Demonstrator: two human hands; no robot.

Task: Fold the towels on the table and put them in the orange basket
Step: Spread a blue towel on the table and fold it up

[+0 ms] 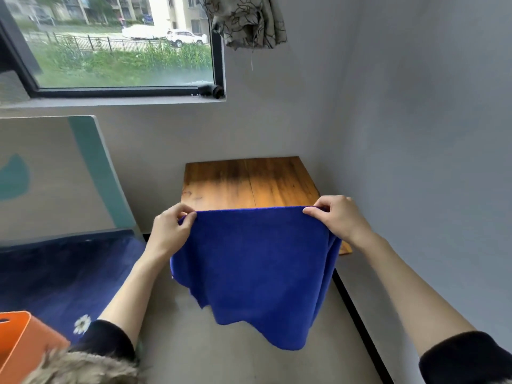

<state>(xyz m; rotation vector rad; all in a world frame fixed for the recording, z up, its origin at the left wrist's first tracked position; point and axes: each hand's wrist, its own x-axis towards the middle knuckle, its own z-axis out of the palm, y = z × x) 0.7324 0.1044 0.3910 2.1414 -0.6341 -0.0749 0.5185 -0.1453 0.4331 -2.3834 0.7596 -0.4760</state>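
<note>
A blue towel (255, 261) hangs in the air in front of the wooden table (249, 181), stretched flat between both hands. My left hand (170, 228) pinches its top left corner. My right hand (336, 216) pinches its top right corner. The towel's lower edge droops unevenly and hides the table's near edge. The orange basket (25, 345) shows at the bottom left corner, only partly in view.
The table stands in a corner, with a grey wall close on its right and behind it. A bed with a dark blue cover (63, 273) and a teal-and-white headboard (55, 173) lies to the left. A window (119, 42) is above.
</note>
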